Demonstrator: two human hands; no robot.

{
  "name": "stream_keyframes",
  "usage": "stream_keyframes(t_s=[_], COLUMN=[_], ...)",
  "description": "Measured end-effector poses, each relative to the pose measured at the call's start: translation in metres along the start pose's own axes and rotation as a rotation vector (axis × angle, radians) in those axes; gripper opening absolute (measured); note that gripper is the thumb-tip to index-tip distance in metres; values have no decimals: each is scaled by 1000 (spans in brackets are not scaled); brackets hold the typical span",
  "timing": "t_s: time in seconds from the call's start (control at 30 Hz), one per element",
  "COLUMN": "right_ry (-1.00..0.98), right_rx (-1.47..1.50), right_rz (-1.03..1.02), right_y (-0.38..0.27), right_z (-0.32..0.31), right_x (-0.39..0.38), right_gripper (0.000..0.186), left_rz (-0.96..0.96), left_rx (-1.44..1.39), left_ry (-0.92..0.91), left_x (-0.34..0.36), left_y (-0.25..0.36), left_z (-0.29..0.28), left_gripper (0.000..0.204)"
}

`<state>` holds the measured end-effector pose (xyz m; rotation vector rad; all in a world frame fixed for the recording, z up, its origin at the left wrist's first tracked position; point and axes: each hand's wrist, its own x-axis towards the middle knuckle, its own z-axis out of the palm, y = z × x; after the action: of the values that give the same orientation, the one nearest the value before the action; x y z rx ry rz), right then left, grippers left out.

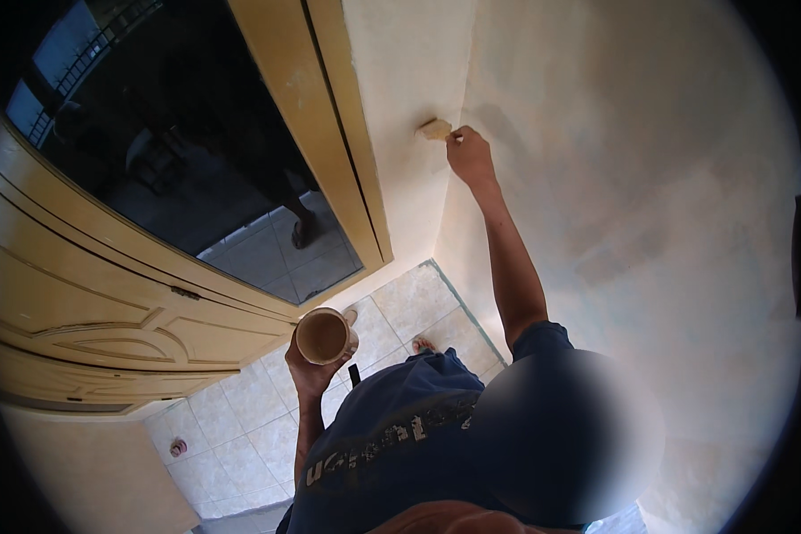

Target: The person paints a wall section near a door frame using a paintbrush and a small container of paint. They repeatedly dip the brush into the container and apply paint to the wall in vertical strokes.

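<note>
Right hand [472, 158]: fingers pinched on brush [434, 130], long axis toward nine o'clock, at wall [408, 178]. Left hand [308, 372], farther, seven o'clock from brush, curled round cup [323, 336].

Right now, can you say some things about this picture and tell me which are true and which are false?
1. The left hand holds a round tan cup. True.
2. The right hand holds a small pale flat tool. True.
3. Both hands hold cups. False: the right hand holds the tool.
4. Bright green carpet covers the ground. False: pale square floor tiles do.
5. Yellow-tan panelled furniture with dark shiny glass is on the picture's left. True.
</note>
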<state>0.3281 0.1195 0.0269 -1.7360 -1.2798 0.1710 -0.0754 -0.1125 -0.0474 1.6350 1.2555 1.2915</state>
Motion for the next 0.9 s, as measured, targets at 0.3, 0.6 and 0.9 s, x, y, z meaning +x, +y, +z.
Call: stream_keyframes(t_s=[0.3,0.6,0.9], right_ry=[238,199,-87], right_rx=[131,446,396], right_rz=[-170,-207,-15], right_y=[-71,45,78], right_z=[-40,22,92], right_x=[-13,-132,-246], right_gripper=[20,25,27], left_rz=[-16,-53,-144], left_rx=[-33,115,151], left_ry=[6,78,230], left_x=[-4,-22,-47], left_y=[-5,-16,-23], left_z=[-12,-25,-36], left_gripper=[83,95,95])
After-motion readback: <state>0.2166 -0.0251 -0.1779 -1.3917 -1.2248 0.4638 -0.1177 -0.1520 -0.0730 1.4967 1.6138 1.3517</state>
